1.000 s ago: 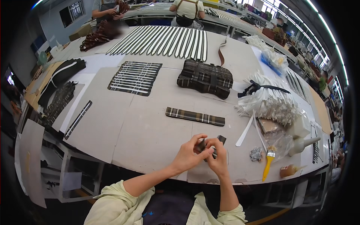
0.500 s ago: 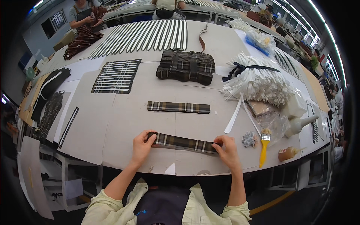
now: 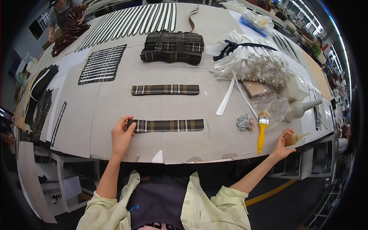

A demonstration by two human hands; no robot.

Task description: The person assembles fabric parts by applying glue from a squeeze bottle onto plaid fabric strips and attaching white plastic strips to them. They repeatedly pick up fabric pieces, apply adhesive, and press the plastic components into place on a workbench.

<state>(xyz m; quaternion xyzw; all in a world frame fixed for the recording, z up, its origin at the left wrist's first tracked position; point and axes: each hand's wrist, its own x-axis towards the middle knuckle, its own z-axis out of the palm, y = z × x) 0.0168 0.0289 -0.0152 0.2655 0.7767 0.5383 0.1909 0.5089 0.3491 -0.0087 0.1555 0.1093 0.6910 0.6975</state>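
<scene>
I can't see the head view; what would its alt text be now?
A person's left hand grips the left end of a plaid strip on a pale worktable; the right hand, fingers spread, is at a small amber bottle. Beyond the strip lie a matching strip and a strapped plaid bundle; a yellow-handled brush lies between the hands.

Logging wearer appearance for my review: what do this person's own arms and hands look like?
The left hand and right hand are bare, with nothing visibly worn on the wrists. The pale yellow-green sleeves are loose and creased, ending near the elbows, leaving both forearms uncovered.
</scene>
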